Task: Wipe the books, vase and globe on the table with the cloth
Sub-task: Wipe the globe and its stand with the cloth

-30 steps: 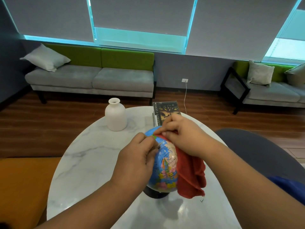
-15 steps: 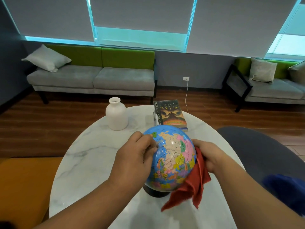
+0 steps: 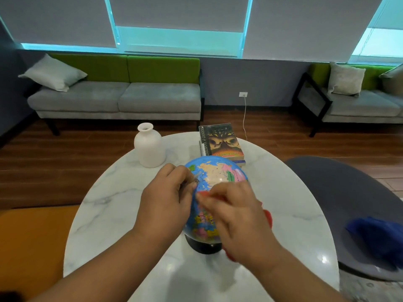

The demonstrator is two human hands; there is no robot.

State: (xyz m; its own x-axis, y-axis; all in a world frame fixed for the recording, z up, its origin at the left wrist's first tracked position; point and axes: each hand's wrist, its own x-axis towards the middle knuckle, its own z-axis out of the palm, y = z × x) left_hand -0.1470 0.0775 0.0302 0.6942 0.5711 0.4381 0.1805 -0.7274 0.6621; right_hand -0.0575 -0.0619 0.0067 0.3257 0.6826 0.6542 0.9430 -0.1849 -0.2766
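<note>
A small blue globe point(image 3: 218, 173) on a black base stands near the middle of the round marble table point(image 3: 113, 205). My left hand point(image 3: 168, 201) grips the globe's left side, fingers curled at its top pivot. My right hand point(image 3: 237, 216) presses the red cloth point(image 3: 268, 217) against the globe's front; the cloth is mostly hidden under the hand and shows at the fingertips and the wrist side. A white vase point(image 3: 149, 146) stands upright at the table's far left. A stack of books point(image 3: 221, 143) lies at the far edge, behind the globe.
A dark grey chair point(image 3: 340, 192) with a blue cloth point(image 3: 379, 238) on it stands right of the table. An orange seat point(image 3: 28, 240) lies at the left. Two grey-and-green sofas point(image 3: 117, 94) line the far wall across a wooden floor.
My right hand has swept with the red cloth from the globe's right side across to its front. Before that it went from the top to the right side. My left hand has kept its hold.
</note>
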